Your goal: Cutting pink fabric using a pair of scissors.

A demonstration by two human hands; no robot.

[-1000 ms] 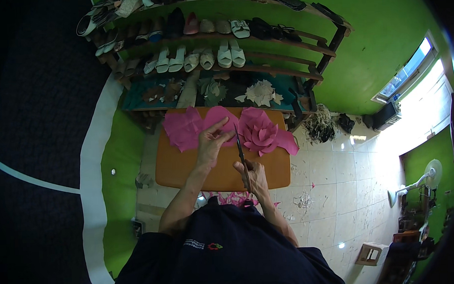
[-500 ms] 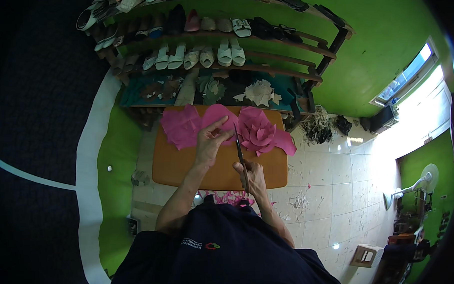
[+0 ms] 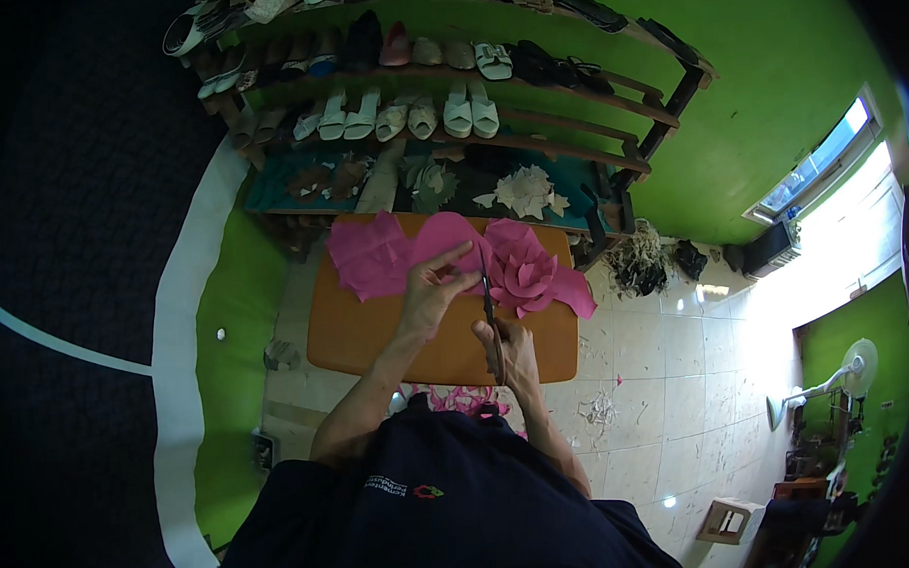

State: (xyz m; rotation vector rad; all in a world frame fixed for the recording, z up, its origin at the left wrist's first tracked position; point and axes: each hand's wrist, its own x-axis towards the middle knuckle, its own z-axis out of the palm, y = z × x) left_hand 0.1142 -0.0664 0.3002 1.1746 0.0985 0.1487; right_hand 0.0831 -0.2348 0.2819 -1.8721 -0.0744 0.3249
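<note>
A pink rounded sheet [image 3: 447, 231], paper-like, is pinched between the thumb and fingers of my left hand [image 3: 431, 293] above the table. My right hand [image 3: 512, 354] grips a pair of dark scissors [image 3: 489, 301] by the handles. The blades point away from me and lie along the sheet's right edge. How far apart they are is hard to make out. Right of the blades rests a layered pink paper flower [image 3: 524, 272]. To the left of my left hand lie more pink petal-shaped pieces [image 3: 366, 255].
An orange-brown table [image 3: 366, 339] stands before me. Behind it a wooden rack [image 3: 569, 126] holds several sandals and shoes, with a pale paper flower [image 3: 524, 192] lower down. Pink scraps [image 3: 448, 397] lie at the near table edge. A white fan [image 3: 858, 370] is at the right.
The whole view has shifted slightly to the right. Both hands keep their hold on the pink sheet and the scissors, with little visible movement between them.
</note>
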